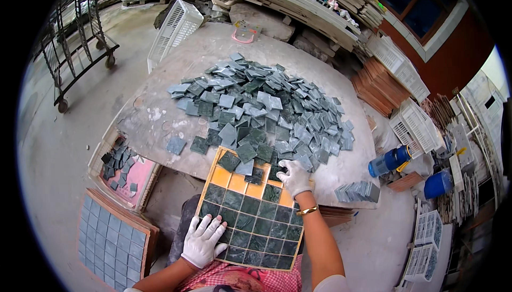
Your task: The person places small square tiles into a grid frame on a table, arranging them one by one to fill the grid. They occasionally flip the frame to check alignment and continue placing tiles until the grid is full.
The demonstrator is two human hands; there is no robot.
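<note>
A shallow tray (297,257) with thin dividers and a yellow-orange base tilts between my lap and the table edge. Square dark green stone tiles (250,205) fill its lower rows, and its upper part shows bare yellow cells with a few loose tiles (229,161) lying over them. My left hand (201,243), in a white glove, rests with fingers spread on the tray's lower left. Over the upper right of the tray, my gloved right hand (294,179) pinches a dark green tile (275,172). A big heap of green-grey tiles (266,102) spreads just beyond.
Left of the table (154,100), a crate (154,185) holds dark tile pieces, above a stack of filled tile panels (112,238). Tiles stand in a row (357,192) at the table's right corner. Beyond are a blue water jug (388,161), white crates (416,126) and a metal cart (77,46).
</note>
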